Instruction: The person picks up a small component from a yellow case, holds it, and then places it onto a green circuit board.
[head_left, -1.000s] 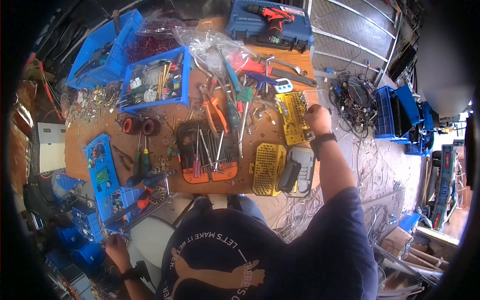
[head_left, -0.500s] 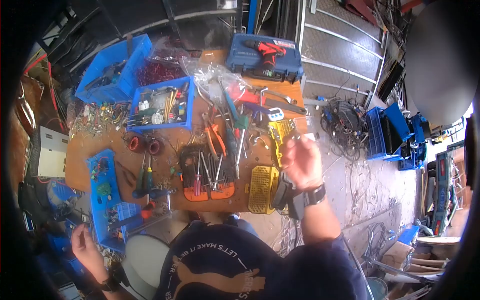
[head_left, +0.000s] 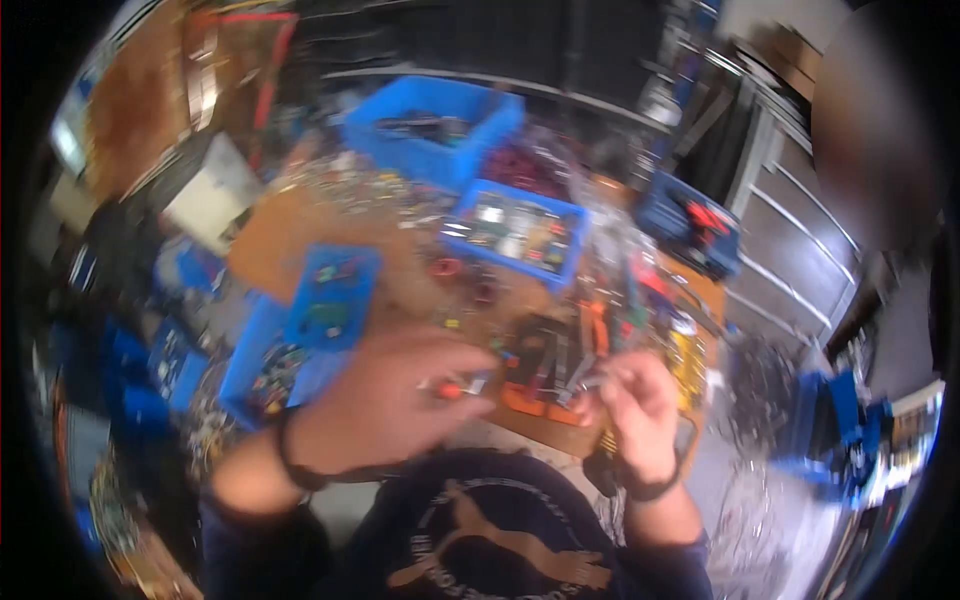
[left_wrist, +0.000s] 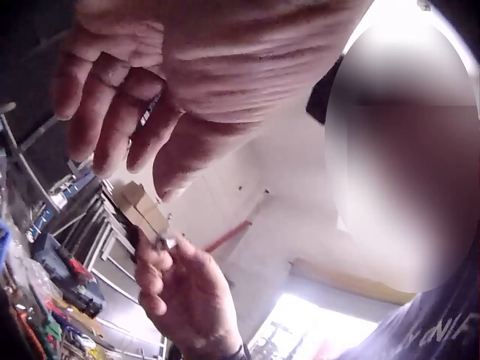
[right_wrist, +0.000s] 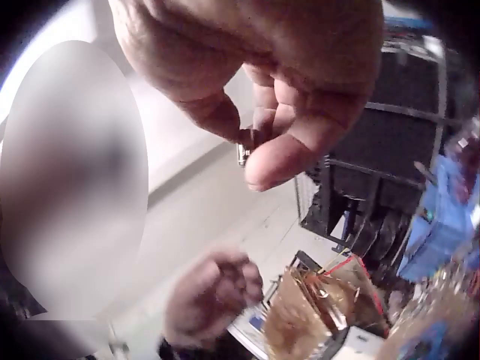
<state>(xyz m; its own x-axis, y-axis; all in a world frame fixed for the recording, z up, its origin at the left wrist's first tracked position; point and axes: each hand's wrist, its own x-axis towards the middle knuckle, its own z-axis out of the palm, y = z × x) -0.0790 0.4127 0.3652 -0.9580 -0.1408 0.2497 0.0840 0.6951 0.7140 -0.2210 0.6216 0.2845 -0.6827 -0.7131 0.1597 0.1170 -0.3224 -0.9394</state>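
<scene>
My right hand is raised near the table's front, its thumb and fingertip pinching a small silvery metal piece. That piece is mostly covered by the fingers, so I cannot tell its exact kind. The left hand hovers over the front left of the table, fingers loosely bent, with nothing in its palm in the left wrist view. Between the hands in the head view lies a black and orange hex key set. Beyond the right hand is a yellow bit case.
A blue tray of parts and a larger blue crate stand at the back. Blue bins sit at the left. Orange-handled pliers lie mid-table. A red drill rests on a dark blue case at back right.
The head view has swung left and blurred. My right hand has come away from the yellow bit case toward the body. The left hand has risen from the lower left to the table's front.
</scene>
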